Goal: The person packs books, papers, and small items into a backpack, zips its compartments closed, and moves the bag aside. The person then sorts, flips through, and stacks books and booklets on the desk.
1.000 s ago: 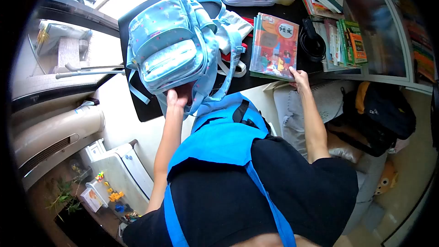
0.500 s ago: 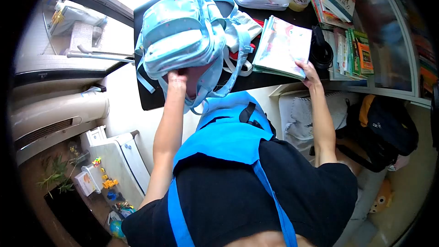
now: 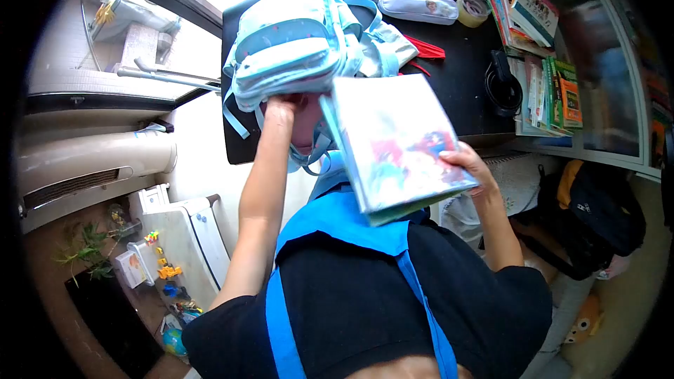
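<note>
Right hand (image 3: 469,166) grips glossy rectangular books (image 3: 393,137) — left hand (image 3: 282,108), grip unclear, touches rounded fabric backpack (image 3: 284,38)

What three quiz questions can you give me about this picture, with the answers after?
1. Which hand holds the books?
2. True or false: the left hand is at the bag.
3. Where is the pencil case? A: in the bag. B: on the desk. C: under the books.

Key: 1. The right hand. 2. True; its fingers are partly hidden there. 3. B.
</note>
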`<state>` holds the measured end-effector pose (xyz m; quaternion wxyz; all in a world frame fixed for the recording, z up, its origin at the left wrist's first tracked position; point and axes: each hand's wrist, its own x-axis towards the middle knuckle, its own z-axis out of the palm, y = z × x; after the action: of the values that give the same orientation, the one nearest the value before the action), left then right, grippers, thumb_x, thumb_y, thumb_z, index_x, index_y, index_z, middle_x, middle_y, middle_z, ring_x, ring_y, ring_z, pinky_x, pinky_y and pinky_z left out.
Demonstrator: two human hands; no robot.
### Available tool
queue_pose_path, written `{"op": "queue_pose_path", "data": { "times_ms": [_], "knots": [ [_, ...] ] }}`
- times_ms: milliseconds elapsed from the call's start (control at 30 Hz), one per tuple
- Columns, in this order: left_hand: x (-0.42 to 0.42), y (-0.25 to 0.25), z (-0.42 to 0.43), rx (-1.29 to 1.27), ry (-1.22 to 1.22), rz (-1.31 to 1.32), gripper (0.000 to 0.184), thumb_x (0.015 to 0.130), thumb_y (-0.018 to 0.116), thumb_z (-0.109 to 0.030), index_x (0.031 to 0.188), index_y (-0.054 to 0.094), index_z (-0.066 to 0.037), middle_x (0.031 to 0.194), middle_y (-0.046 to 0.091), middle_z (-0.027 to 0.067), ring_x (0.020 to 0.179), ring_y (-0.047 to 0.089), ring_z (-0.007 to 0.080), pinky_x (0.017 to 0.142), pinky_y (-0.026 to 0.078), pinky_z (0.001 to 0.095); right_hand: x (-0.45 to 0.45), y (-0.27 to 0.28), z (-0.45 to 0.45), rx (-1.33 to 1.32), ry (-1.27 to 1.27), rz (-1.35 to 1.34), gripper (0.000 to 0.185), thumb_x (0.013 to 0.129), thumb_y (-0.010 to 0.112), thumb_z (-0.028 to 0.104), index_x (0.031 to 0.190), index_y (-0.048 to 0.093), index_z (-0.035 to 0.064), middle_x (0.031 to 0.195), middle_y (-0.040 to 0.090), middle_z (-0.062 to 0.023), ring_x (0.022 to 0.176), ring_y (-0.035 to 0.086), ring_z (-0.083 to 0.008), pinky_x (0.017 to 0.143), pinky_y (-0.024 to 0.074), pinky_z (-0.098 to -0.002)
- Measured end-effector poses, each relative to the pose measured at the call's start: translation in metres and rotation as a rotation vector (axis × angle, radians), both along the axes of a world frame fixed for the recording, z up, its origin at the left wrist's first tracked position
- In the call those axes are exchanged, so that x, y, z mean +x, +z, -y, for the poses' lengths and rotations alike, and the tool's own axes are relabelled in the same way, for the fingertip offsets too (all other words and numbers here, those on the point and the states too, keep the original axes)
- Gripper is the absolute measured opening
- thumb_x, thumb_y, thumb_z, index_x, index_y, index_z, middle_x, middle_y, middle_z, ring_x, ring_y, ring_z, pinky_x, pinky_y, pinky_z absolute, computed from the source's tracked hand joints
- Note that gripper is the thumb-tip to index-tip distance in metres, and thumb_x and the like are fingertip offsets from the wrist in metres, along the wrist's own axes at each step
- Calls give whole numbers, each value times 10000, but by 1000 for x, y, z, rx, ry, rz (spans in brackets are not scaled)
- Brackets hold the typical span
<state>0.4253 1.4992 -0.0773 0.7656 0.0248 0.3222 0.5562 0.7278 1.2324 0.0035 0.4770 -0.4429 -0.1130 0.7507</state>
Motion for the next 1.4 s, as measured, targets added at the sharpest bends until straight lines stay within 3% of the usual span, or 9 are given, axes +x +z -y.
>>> {"op": "queue_pose_path", "data": {
  "times_ms": [267, 700, 733, 767, 867, 967, 1067, 1267, 1400],
  "knots": [
    [10, -28, 6, -5, 47, 17, 565, 907, 416, -484, 1310, 454, -90, 1326, 469, 152, 1202, 455, 362, 1016, 352, 570, -16, -12, -20, -149, 294, -107, 487, 772, 674, 96, 1160, 461, -107, 978, 636, -163, 748, 673, -142, 655, 568, -237],
    [-12, 4, -28, 137, -83, -91, 590, 900, 411, -510, 1316, 448, -94, 1336, 460, 149, 1213, 444, 364, 1029, 335, 573, -24, -45, -52, -120, 481, -135, 445, 759, 702, 124, 1114, 520, -75, 949, 650, -131, 707, 673, -132, 635, 567, -230],
    [-6, 35, -21, 82, -97, -64, 637, 877, 397, -581, 1316, 453, -123, 1337, 464, 137, 1207, 452, 353, 1032, 327, 573, -29, -51, -55, -97, 499, -166, 448, 759, 700, 116, 1121, 518, -74, 954, 650, -127, 719, 673, -133, 646, 567, -232],
    [-17, 17, -37, 58, -129, -5, 692, 843, 409, -631, 1322, 449, -132, 1347, 455, 133, 1197, 463, 348, 1025, 333, 567, -32, -56, -58, -74, 516, -195, 452, 758, 698, 108, 1129, 516, -73, 959, 649, -123, 730, 672, -133, 658, 567, -234],
    [-11, 48, -32, 40, -172, -13, 741, 812, 407, -676, 1323, 450, -140, 1346, 458, 133, 1202, 458, 341, 1026, 328, 560, -32, -68, -74, -58, 561, -227, 418, 764, 685, 92, 1114, 530, -78, 945, 654, -117, 739, 670, -123, 657, 566, -233],
    [-8, 64, -24, -29, -130, -118, 698, 849, 366, -639, 1325, 451, -135, 1352, 456, 125, 1232, 434, 317, 1040, 315, 542, -16, -75, -80, -24, 553, -199, 393, 756, 681, 92, 1080, 546, -83, 910, 656, -110, 710, 667, -118, 641, 566, -236],
    [-8, 47, -28, -69, -158, -43, 533, 951, 263, -454, 1321, 455, -122, 1364, 450, 98, 1219, 462, 268, 1047, 344, 485, 10, -56, -82, -77, 599, -95, 417, 730, 693, 102, 1081, 550, -72, 910, 656, -102, 711, 669, -118, 650, 568, -243],
    [3, 31, -38, -26, -61, -15, 509, 952, 293, -430, 1313, 457, -113, 1341, 469, 97, 1194, 482, 267, 1020, 373, 478, -6, -60, -111, -9, 639, -151, 469, 748, 673, 113, 1132, 502, -96, 909, 652, -125, 700, 675, -138, 621, 570, -228],
    [8, 29, -41, -2, 25, -11, 490, 952, 317, -411, 1307, 459, -105, 1323, 484, 97, 1173, 498, 266, 998, 397, 473, -46, -83, -143, 110, 587, -77, 412, 755, 696, 153, 1078, 534, -45, 860, 641, -76, 669, 644, -108, 614, 538, -227]
  ]
}}
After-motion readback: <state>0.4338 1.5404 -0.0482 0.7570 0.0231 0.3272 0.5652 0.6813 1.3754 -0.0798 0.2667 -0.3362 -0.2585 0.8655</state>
